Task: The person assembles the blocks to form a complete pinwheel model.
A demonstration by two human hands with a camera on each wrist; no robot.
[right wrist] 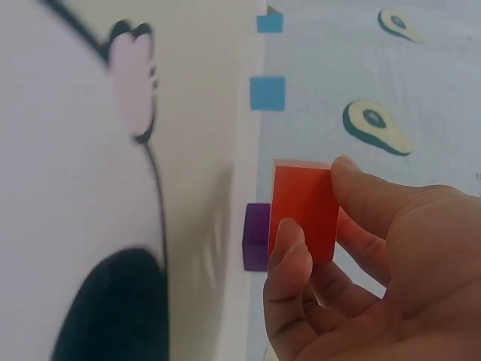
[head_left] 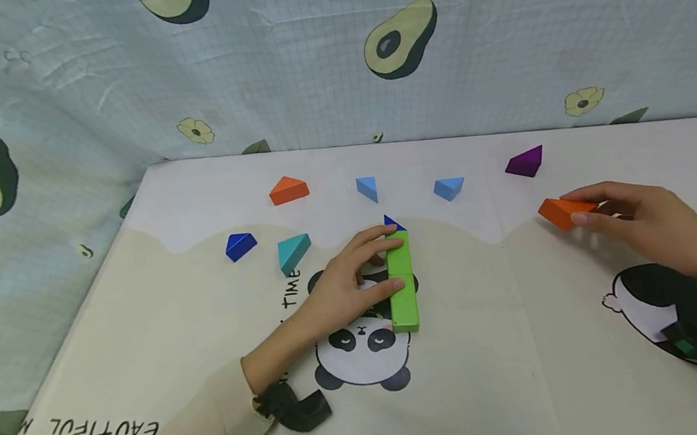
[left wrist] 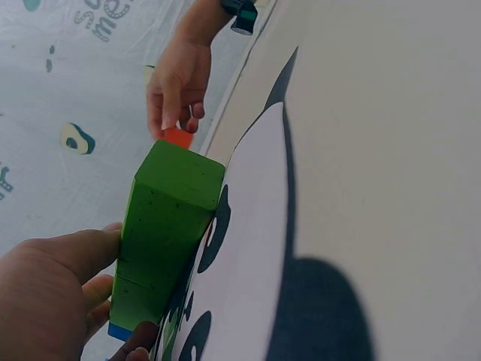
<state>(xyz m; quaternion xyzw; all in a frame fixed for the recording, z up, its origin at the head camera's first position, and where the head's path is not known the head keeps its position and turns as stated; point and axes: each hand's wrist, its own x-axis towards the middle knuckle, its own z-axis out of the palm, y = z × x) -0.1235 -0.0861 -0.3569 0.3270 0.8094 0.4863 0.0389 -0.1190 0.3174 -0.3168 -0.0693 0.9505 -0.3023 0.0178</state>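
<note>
Two green rectangular blocks (head_left: 404, 306) lie end to end on the panda-print cloth, with a dark blue triangular block (head_left: 393, 223) against their far end. My left hand (head_left: 346, 280) rests its thumb and fingertips on the green blocks. In the left wrist view the thumb lies along the green block's face (left wrist: 169, 214). My right hand (head_left: 649, 218) pinches an orange triangular prism (head_left: 562, 213) between thumb and fingers, at the right of the table. The right wrist view shows the orange prism's flat face (right wrist: 308, 199), with a purple block (right wrist: 255, 237) behind it.
Along the back lie another orange prism (head_left: 288, 190), two light blue ones (head_left: 367, 188) and a purple one (head_left: 525, 162). Left of the green blocks are a dark blue prism (head_left: 240, 245) and a teal one (head_left: 294, 252). An avocado-print curtain (head_left: 302, 69) hangs behind.
</note>
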